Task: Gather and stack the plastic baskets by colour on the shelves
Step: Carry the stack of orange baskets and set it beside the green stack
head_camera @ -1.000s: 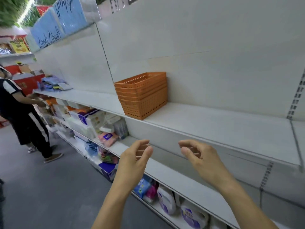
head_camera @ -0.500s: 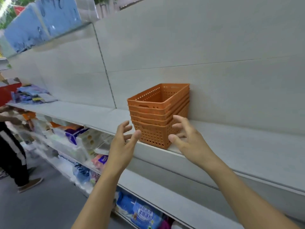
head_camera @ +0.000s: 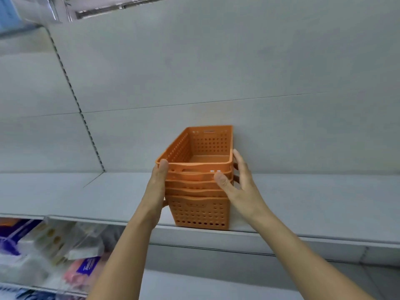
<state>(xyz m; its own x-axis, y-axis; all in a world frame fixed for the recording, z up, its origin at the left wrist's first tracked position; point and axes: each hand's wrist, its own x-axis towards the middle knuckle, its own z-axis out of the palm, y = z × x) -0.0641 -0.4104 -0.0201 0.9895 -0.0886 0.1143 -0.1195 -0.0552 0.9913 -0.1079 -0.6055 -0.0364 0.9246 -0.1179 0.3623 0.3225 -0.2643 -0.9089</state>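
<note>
A nested stack of several orange perforated plastic baskets (head_camera: 199,211) stands on the grey shelf (head_camera: 320,204), its far end close to the back panel. My left hand (head_camera: 157,187) lies flat against the stack's left side, thumb up at the top rim. My right hand (head_camera: 240,187) clasps the right front corner, with the thumb on the front rims and the fingers wrapped round the right side. The top basket is empty inside.
The shelf runs bare to the left and right of the stack. A slotted upright (head_camera: 75,100) divides the back panel at the left. Packaged goods (head_camera: 54,245), blurred, fill the lower shelf at bottom left.
My view has swung to face the orange stack head-on. Both hands have moved up from in front of the shelf and closed on the two sides of the stack.
</note>
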